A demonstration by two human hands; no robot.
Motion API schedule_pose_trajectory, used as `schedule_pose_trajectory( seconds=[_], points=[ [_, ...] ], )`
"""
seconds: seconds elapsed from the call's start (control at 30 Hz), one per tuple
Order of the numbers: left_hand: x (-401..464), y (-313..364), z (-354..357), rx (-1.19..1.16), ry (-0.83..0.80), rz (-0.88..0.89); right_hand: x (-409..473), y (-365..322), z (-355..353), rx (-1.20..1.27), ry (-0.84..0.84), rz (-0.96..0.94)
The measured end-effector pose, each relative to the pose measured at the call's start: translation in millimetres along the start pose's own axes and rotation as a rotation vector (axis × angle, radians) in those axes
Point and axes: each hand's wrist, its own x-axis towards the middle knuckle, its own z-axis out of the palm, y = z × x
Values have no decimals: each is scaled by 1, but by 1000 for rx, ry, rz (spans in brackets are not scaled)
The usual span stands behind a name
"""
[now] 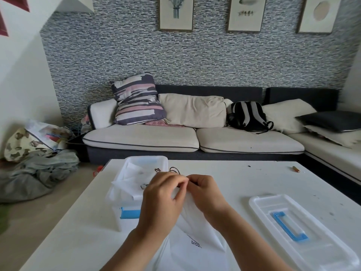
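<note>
Fingers (pixel 180 181) of left hand (pixel 162 196) and right hand (pixel 207 192) curl, pinching the top edge of the white bag (pixel 197 229) at centre of the table (pixel 244 177), probably to work its mouth. Open box (pixel 125 202) sits at 10 o'clock, within reach. Lid (pixel 312 251) parked at 4 o'clock, clear of the hands.

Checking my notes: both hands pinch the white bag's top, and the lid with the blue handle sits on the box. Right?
Not quite. In the head view the lid lies on the table, right of the hands, off the box. The left hand and right hand do pinch the bag at its top.
</note>
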Motion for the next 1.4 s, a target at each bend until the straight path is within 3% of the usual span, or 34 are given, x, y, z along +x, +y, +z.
schedule_pose_trajectory(
  seconds=[0.1, 0.33, 0.53, 0.8, 1.1, 1.27, 1.4],
  points=[
    [-5, -4, 4, -7, -89, -74, 0, 0, 0, 49, -12, 2],
    [5, -5, -1, -130, -117, -198, -3, -3, -5, 138, -74, -29],
    [6, -7, -3, -417, -207, -512, -1, 0, -4, 128, -76, -87],
    [16, -15, -12, -655, -344, -766, 0, 2, -6, 54, -60, -185],
    [17, -17, -21, -614, -396, -761, -1, 1, -6, -280, -8, -338],
    [15, -25, -17, -437, -536, -671, 3, 4, -8, -532, 23, -479],
    [16, -23, -17, -506, -603, -776, 7, 6, -12, -607, 45, -541]
  ],
)
